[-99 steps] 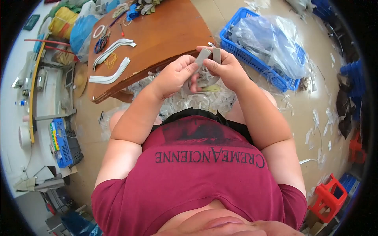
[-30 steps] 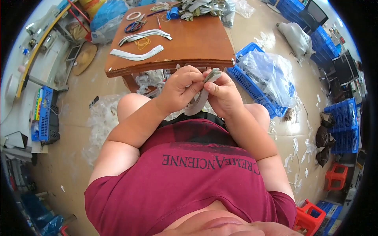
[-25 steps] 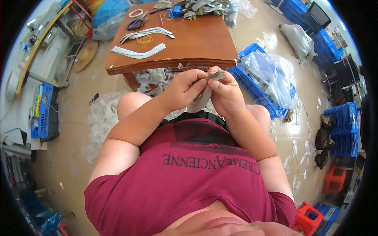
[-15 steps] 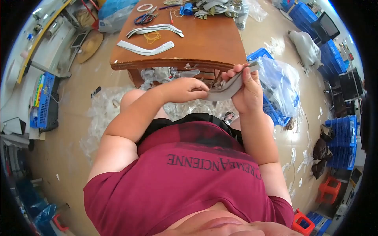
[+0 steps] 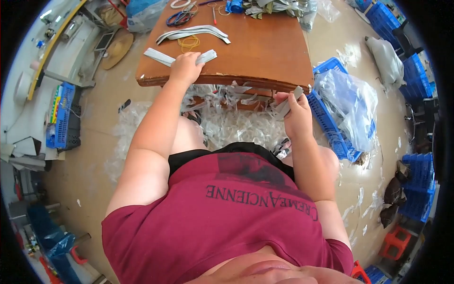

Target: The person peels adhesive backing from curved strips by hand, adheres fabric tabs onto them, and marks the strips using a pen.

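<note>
At the table's front left, my left hand point(image 5: 186, 69) is closed over the middle of a bundle of pale strips point(image 5: 158, 56), which lies on the wood. A second pale bundle point(image 5: 194, 33) rests just behind it, with yellow rubber bands point(image 5: 189, 43) between the two. My right hand point(image 5: 299, 113) pinches a grey strip point(image 5: 283, 110) in front of the table's right corner, and the fingers partly cover it.
The brown table point(image 5: 265, 52) carries scissors point(image 5: 182, 16), a red pen point(image 5: 214, 15), blue tape point(image 5: 234, 6) and a heap of grey-green strips point(image 5: 274, 6). Plastic scraps point(image 5: 227, 123) litter the floor beneath. Right of it stands a blue basket point(image 5: 331, 123) with clear plastic.
My left hand has left the grey strip and moved forward and left onto the pale bundle. My right hand still holds the grey strip, a little lower. The view has shifted slightly.
</note>
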Action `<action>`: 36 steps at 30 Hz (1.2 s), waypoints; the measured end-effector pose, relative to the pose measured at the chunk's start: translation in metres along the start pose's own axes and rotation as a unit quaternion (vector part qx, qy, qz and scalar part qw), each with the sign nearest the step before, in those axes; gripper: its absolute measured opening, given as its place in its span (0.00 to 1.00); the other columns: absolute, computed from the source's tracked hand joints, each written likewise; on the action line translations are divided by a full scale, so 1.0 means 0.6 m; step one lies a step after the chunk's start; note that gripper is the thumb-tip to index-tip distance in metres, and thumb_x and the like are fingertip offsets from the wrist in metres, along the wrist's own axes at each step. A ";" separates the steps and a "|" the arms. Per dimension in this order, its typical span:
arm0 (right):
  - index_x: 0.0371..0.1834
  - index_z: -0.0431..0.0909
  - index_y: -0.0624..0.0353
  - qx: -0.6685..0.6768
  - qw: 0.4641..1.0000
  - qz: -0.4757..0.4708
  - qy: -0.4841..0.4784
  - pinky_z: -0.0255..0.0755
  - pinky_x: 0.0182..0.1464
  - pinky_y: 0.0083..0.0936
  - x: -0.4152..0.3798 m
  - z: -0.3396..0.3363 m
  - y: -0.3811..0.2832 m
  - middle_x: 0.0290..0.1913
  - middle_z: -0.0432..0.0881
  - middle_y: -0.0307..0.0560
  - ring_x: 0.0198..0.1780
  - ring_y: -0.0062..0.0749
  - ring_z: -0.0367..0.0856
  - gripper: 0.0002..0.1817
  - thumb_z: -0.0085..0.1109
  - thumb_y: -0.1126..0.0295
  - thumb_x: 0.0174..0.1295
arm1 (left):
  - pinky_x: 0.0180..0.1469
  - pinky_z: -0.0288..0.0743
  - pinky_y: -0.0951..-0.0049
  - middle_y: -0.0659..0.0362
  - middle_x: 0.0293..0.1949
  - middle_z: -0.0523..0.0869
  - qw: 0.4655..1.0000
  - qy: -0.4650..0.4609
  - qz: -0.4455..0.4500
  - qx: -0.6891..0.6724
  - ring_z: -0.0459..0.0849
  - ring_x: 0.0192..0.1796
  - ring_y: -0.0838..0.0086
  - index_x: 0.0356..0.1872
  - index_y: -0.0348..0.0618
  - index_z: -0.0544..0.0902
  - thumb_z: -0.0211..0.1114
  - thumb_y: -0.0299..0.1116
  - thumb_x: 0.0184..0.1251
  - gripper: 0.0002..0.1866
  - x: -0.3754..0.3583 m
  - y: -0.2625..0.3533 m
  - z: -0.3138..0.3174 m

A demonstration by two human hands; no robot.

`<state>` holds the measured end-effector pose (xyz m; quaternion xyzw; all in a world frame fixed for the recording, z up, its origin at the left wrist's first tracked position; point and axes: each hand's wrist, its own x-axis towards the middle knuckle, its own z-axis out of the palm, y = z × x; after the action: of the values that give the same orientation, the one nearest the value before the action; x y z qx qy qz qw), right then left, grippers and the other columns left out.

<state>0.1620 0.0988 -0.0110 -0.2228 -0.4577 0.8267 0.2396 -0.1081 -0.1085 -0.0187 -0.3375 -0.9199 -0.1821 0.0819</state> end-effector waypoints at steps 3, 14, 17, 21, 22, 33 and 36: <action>0.43 0.66 0.59 0.120 0.991 0.058 -0.035 0.72 0.45 0.32 0.012 -0.013 -0.002 0.39 0.80 0.48 0.41 0.34 0.79 0.05 0.45 0.69 0.70 | 0.55 0.71 0.61 0.54 0.48 0.83 0.998 0.040 0.035 0.022 0.79 0.52 0.59 0.50 0.46 0.82 0.65 0.37 0.58 0.18 0.007 0.001 0.022; 0.46 0.68 0.60 -0.201 0.976 -0.009 -0.078 0.71 0.50 0.30 0.030 -0.021 0.012 0.42 0.82 0.52 0.44 0.33 0.79 0.06 0.46 0.74 0.68 | 0.53 0.71 0.62 0.56 0.42 0.84 0.997 0.034 0.074 0.000 0.79 0.48 0.60 0.44 0.46 0.85 0.66 0.38 0.56 0.15 0.024 0.009 0.010; 0.45 0.68 0.60 -0.060 0.992 0.107 -0.039 0.68 0.50 0.26 0.033 -0.027 0.008 0.37 0.81 0.45 0.42 0.28 0.77 0.06 0.46 0.72 0.68 | 0.52 0.71 0.63 0.56 0.41 0.84 0.997 0.009 0.070 0.001 0.79 0.47 0.60 0.41 0.45 0.86 0.68 0.38 0.55 0.14 0.025 0.003 0.011; 0.44 0.68 0.60 -0.093 0.993 0.051 -0.057 0.66 0.47 0.24 0.035 -0.036 0.013 0.36 0.80 0.43 0.40 0.25 0.74 0.05 0.45 0.73 0.68 | 0.49 0.73 0.64 0.56 0.40 0.84 0.995 0.021 0.091 -0.022 0.80 0.43 0.61 0.37 0.44 0.86 0.69 0.37 0.55 0.11 0.025 0.004 0.011; 0.44 0.68 0.60 -0.080 0.994 0.055 -0.055 0.65 0.47 0.24 0.035 -0.037 0.014 0.35 0.79 0.42 0.40 0.24 0.73 0.05 0.45 0.72 0.68 | 0.47 0.73 0.65 0.55 0.39 0.84 0.995 0.014 0.088 -0.034 0.80 0.42 0.61 0.37 0.43 0.85 0.69 0.36 0.55 0.11 0.026 0.003 0.011; 0.49 0.70 0.60 -0.165 0.981 0.036 -0.092 0.61 0.58 0.26 0.023 -0.028 0.019 0.46 0.81 0.40 0.52 0.25 0.73 0.09 0.46 0.71 0.69 | 0.45 0.72 0.65 0.56 0.38 0.85 0.995 -0.006 0.046 -0.085 0.82 0.44 0.65 0.45 0.46 0.83 0.60 0.39 0.65 0.12 0.041 -0.008 -0.002; 0.49 0.70 0.59 -0.143 0.984 0.061 -0.088 0.61 0.59 0.27 0.019 -0.023 0.015 0.47 0.81 0.40 0.53 0.26 0.72 0.09 0.45 0.71 0.69 | 0.49 0.68 0.61 0.59 0.37 0.84 0.997 -0.028 0.072 -0.027 0.80 0.46 0.63 0.47 0.52 0.83 0.56 0.41 0.67 0.14 0.043 -0.007 0.000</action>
<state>0.1597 0.1104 -0.0272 -0.2088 -0.5759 0.7823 0.1130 -0.1303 -0.0964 -0.0131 -0.4099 -0.8899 -0.1912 0.0599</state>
